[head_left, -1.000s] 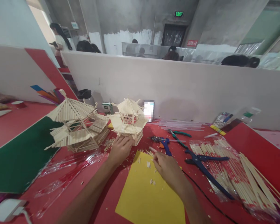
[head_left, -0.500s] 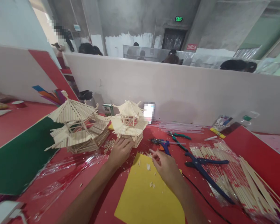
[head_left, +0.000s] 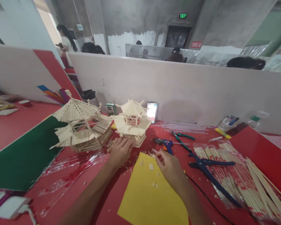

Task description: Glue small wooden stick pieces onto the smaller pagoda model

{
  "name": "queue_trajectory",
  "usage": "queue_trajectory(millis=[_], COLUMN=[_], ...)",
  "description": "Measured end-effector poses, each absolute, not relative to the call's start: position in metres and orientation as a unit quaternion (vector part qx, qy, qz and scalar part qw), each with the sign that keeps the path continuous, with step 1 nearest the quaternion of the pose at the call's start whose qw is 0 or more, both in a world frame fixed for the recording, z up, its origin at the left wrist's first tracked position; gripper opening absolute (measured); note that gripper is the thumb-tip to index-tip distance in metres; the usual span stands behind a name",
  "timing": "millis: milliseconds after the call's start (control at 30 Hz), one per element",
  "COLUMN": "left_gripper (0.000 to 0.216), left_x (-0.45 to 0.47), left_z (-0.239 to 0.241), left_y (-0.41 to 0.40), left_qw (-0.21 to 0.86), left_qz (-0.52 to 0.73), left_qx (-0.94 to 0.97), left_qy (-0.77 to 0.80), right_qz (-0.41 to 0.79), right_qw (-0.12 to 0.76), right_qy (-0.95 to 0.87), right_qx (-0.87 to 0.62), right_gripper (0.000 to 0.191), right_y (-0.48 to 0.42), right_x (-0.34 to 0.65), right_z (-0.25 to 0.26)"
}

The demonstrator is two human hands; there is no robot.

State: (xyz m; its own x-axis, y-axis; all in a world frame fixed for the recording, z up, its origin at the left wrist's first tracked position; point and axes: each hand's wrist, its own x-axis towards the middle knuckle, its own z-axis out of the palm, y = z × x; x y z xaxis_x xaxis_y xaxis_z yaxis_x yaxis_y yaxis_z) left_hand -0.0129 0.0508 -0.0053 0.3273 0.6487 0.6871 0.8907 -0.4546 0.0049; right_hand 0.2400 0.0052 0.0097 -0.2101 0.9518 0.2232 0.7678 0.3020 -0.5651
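Observation:
My left hand (head_left: 122,150) has its fingers bent against the lower front-left of a small two-tiered pagoda model (head_left: 132,126) made of pale wooden sticks; its fingertips are partly hidden. My right hand (head_left: 168,162) is closed in a pinch near the top right of a yellow sheet (head_left: 150,197). A short pale stick (head_left: 154,150) juts out from its fingers. Below the pinch, several cut stick pieces (head_left: 151,167) lie on the sheet. To the left stands a larger stick pavilion model (head_left: 81,125), which neither hand touches.
A glue gun (head_left: 165,143), green-handled pliers (head_left: 184,137) and a large blue cutter (head_left: 208,172) lie right of my hands. Bagged wooden sticks (head_left: 234,175) lie further right. Clear glue sticks (head_left: 184,127) line the partition (head_left: 189,90). A green board (head_left: 25,153) is at left.
The view has shifted slightly, so everything sits a little further right. Both hands keep nearly the same places: the left at the small model, the right pinching over the yellow sheet.

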Motion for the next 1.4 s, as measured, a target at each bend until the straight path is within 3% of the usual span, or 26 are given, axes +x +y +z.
queue_trajectory(millis=[1400], left_gripper=[0.014], left_x=[-0.0064], left_z=[-0.0037], left_y=[0.0531], left_qw=[0.185], left_qz=[-0.321], left_qx=[-0.818], left_qy=[-0.441], right_qz=[0.198], right_qw=[0.312], right_qy=[-0.741], right_qx=[-0.561], right_gripper=[0.012], right_y=[0.0046], right_x=[0.2382], right_z=[0.0152])
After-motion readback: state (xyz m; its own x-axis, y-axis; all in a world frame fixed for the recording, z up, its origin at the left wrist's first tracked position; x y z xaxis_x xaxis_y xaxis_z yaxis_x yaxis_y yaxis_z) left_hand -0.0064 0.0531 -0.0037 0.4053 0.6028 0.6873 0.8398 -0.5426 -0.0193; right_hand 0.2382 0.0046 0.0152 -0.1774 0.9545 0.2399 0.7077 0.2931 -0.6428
